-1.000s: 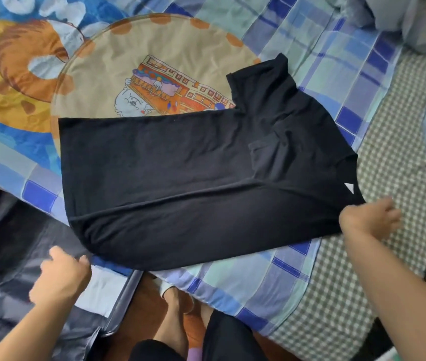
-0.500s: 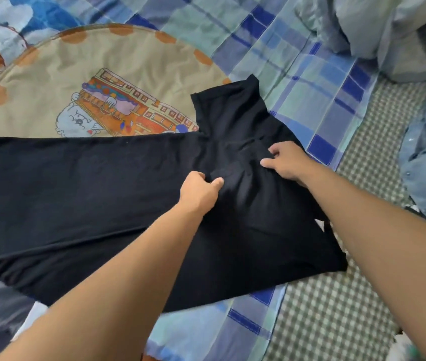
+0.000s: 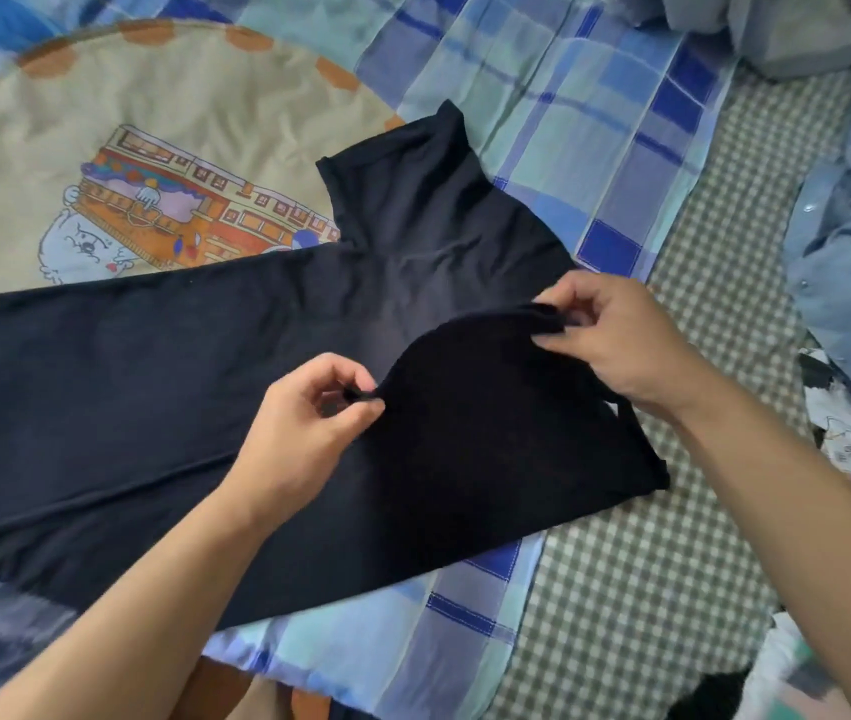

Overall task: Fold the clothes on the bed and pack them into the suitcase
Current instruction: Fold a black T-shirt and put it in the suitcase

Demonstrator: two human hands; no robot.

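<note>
While left hand (image 3: 303,433) and right hand (image 3: 615,340) each pinch the raised edge of the black shirt (image 3: 153,387), spread along the bed's near edge, lift evenly. Lay the fold flat, no bunching

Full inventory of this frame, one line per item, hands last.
black T-shirt: 1, black, spread flat across the bed, one sleeve pointing up, near edge lifted between the two hands
cartoon blanket: 1, beige circle with orange spots and a cartoon print on blue, upper left under the shirt
plaid sheet: 1, blue and teal checks, under the shirt, running top to bottom
gingham sheet: 1, green and white small checks, right of the plaid
denim shirt: 1, light blue with snap buttons, crumpled at right edge
grey bundle: 1, grey fabric, top right
left hand: 1, pinches the shirt's folded edge
right hand: 1, pinches the same edge further right
</note>
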